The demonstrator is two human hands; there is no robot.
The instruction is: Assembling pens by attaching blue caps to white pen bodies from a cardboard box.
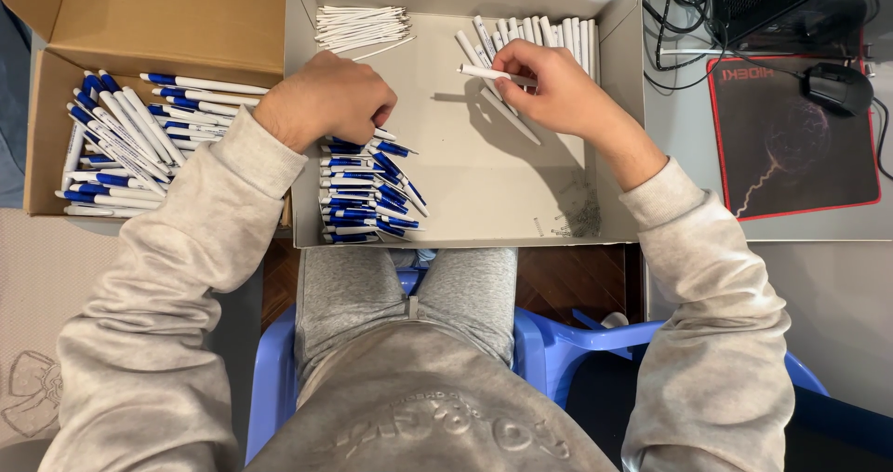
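My left hand [327, 98] rests curled over a heap of blue-and-white pen halves [365, 188] at the left side of a shallow grey cardboard box [484, 193]; whether it grips one is hidden. My right hand [549, 81] pinches a white pen barrel [484, 71] held sideways above the box floor. Behind that hand a row of white barrels [544, 33] leans on the back wall. A bundle of thin white refills [361, 26] lies in the back left corner. A small scatter of metal springs [579, 213] sits near the front right corner.
A brown cardboard box [56, 156] on the left holds several finished blue-and-white pens [130, 137]. At the right lie a black mouse pad with red edge [791, 137], a black mouse [837, 86] and cables [684, 26]. I sit on a blue plastic chair [558, 342].
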